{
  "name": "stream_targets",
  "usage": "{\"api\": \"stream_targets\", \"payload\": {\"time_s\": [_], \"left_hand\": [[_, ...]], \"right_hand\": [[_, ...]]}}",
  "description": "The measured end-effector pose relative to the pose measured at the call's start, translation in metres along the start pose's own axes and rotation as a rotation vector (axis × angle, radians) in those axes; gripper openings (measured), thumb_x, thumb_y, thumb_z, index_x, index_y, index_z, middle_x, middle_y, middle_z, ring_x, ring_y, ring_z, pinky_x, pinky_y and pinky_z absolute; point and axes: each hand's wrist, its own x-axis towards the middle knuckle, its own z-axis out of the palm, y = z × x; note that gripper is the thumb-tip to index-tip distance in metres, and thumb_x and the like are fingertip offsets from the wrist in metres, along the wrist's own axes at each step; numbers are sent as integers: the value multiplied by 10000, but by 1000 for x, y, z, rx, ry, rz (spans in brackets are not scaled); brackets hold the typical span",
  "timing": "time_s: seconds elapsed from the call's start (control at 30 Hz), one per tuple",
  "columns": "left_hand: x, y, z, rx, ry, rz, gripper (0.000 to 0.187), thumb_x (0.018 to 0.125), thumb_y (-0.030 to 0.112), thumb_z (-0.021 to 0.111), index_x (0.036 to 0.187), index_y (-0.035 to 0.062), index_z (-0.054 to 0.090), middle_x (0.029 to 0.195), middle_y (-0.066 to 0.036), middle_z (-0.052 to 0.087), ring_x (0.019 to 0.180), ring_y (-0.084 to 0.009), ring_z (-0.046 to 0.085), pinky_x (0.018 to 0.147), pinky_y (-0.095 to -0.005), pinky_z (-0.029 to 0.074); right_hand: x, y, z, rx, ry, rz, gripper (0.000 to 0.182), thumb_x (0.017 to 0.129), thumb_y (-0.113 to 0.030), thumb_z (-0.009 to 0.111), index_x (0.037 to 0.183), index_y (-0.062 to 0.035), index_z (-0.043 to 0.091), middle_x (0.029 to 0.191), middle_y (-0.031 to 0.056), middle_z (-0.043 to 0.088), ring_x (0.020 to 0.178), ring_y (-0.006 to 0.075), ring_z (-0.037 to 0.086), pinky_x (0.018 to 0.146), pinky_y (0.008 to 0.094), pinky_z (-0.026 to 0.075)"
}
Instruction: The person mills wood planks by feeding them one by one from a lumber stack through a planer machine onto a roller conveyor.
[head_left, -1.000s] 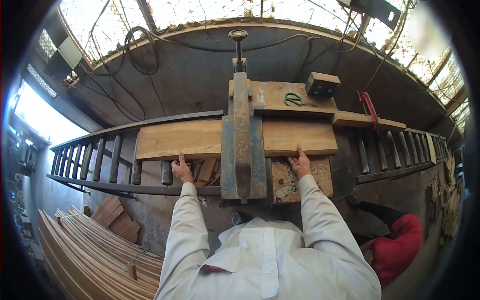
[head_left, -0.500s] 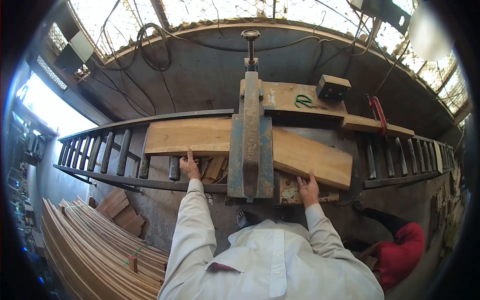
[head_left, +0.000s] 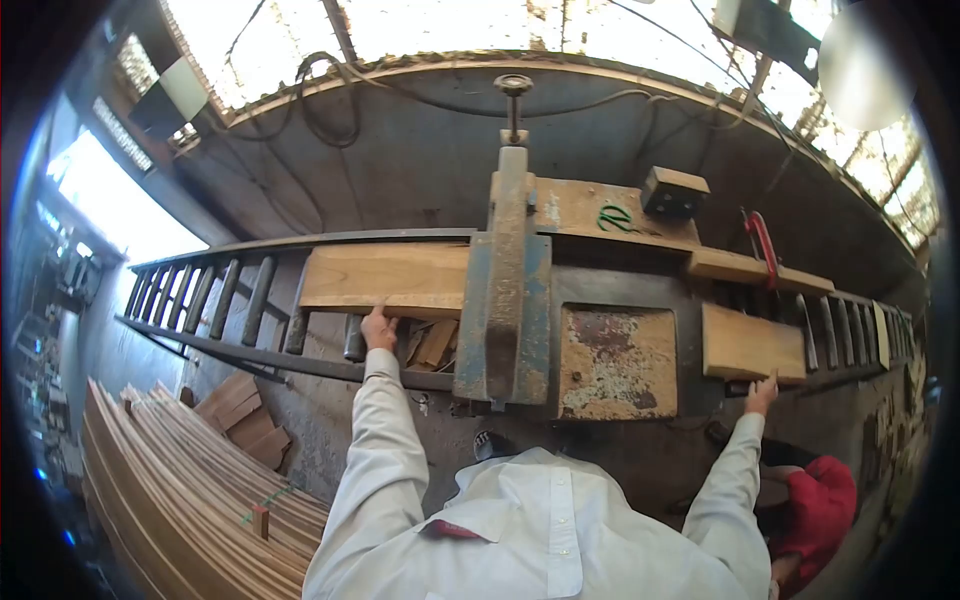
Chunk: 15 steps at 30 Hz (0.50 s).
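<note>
My left hand (head_left: 379, 330) grips the front edge of a wooden board (head_left: 385, 277), which lies on the left roller conveyor with its right end against a blue-grey machine (head_left: 503, 300). Out to the right, my right hand (head_left: 762, 393) has hold of the near edge of a shorter wooden piece (head_left: 752, 342), resting over the right-hand rollers. Both hands have their fingers closed at the wood's edge, partly hidden beneath it. Between machine and short piece, a worn, sawdust-covered metal plate (head_left: 618, 362) is exposed.
A wooden fence with a red clamp (head_left: 762, 247) runs behind the right rollers. Green cord (head_left: 615, 218) and a block (head_left: 675, 190) sit at the back. Stacked wood strips (head_left: 200, 490) stand lower left. A person in red (head_left: 815, 510) is lower right.
The right-hand wood has moved right, away from the machine, with my right hand on it, uncovering the metal plate. My left hand stays on the left board.
</note>
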Motion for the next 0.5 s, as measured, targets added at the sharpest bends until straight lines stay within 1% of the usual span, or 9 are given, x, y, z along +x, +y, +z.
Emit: {"api": "stream_targets", "payload": {"time_s": [0.03, 0.1, 0.17, 0.23, 0.27, 0.37, 0.43, 0.47, 0.5], "left_hand": [[0, -4, 0, 8, -20, 2, 331, 856, 220, 728, 1083, 31, 578, 947, -92, 593, 735, -229, 576, 705, -439, 540], [-29, -6, 9, -5, -148, -24, 328, 859, 185, 726, 1098, 20, 574, 966, -88, 603, 741, -222, 598, 683, -433, 551], [-70, -5, 29, -41, -102, -52, 307, 888, 149, 702, 1122, 4, 566, 995, -102, 613, 830, -255, 642, 694, -423, 574], [-105, -10, 36, -67, -59, -77, 308, 902, 142, 691, 1137, -6, 559, 1012, -117, 613, 883, -278, 657, 689, -409, 586], [-89, -27, 19, -137, -164, -95, 301, 918, 130, 670, 1137, -33, 543, 1029, -133, 608, 909, -299, 659, 709, -405, 607], [-107, -14, 6, -47, -244, -224, 310, 926, 109, 651, 1150, -58, 516, 1076, -152, 596, 912, -313, 655, 792, -428, 614], [-109, -11, 1, -64, -297, -257, 335, 947, 106, 614, 1201, -69, 484, 1147, -160, 573, 1023, -329, 614, 901, -453, 575], [-111, -12, -2, -90, -318, -269, 358, 958, 125, 601, 1232, -67, 476, 1183, -166, 563, 1082, -330, 589, 935, -458, 550], [-114, -13, -7, -122, -331, -277, 381, 969, 144, 589, 1263, -65, 469, 1219, -172, 553, 1141, -331, 565, 969, -463, 526]], "right_hand": [[-30, 2, 13, -88, -11, -256, 474, 983, -352, 552, 1296, 2, 513, 969, 77, 630, 914, 235, 597, 885, 356, 479], [-59, 29, 27, -440, -77, -570, 490, 974, -362, 569, 1264, 33, 549, 1144, 140, 642, 1109, 270, 579, 980, 376, 439], [-148, 33, 64, -568, -310, -562, 411, 979, -301, 570, 1194, 49, 599, 1155, 160, 645, 1067, 274, 608, 957, 359, 457], [-188, 55, 101, -694, -491, -677, 389, 962, -284, 599, 1178, 40, 615, 1153, 165, 649, 1063, 243, 613, 939, 335, 462], [-200, 67, 121, -665, -548, -614, 422, 936, -320, 628, 1162, 36, 623, 1137, 177, 656, 1076, 290, 614, 952, 363, 458], [-198, 89, 155, -1037, -562, -765, 549, 889, -411, 655, 1260, -17, 566, 1325, 183, 550, 1277, 329, 471, 1095, 426, 331], [-203, 100, 167, -1231, -475, -978, 618, 867, -448, 664, 1317, -50, 523, 1425, 174, 469, 1373, 332, 365, 1158, 452, 239], [-201, 98, 168, -1304, -528, -932, 666, 865, -482, 653, 1364, -80, 472, 1507, 152, 368, 1437, 299, 259, 1193, 461, 150], [-202, 97, 166, -1320, -548, -988, 666, 864, -481, 654, 1360, -75, 476, 1505, 153, 373, 1434, 302, 267, 1189, 458, 164]]}}
